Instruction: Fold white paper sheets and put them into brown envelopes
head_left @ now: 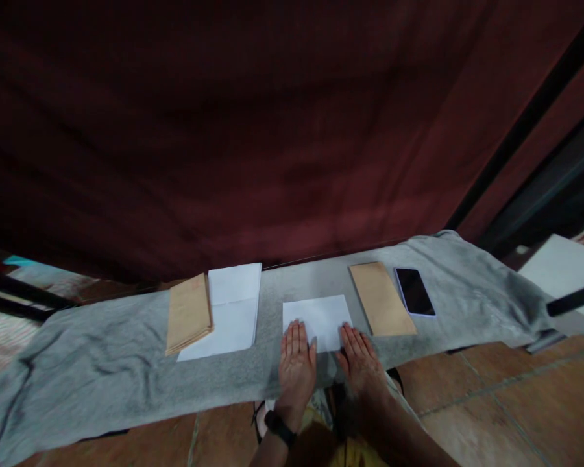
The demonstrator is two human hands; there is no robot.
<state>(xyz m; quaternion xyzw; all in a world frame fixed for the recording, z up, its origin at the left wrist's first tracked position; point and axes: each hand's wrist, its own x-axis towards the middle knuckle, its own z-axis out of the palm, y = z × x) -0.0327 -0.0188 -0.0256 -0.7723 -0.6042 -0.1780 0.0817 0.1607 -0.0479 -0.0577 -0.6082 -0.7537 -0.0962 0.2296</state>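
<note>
A white sheet of paper (321,314), seemingly folded, lies on the grey cloth in front of me. My left hand (296,357) rests flat over its near left corner, fingers stretched out. On the near right corner lies my right hand (359,357), also flat, its fingertips at the paper's edge. Neither hand grips anything. To the right sits a single brown envelope (382,299). On the left, a stack of white paper (236,314) with a crease across it is partly covered by a pile of brown envelopes (189,312).
A phone (415,292) with a dark screen lies right of the single envelope. The narrow surface is draped with grey cloth (102,350). A dark red curtain (282,143) hangs behind it. At the far right stands a white surface (571,272); tiled floor (506,395) shows below.
</note>
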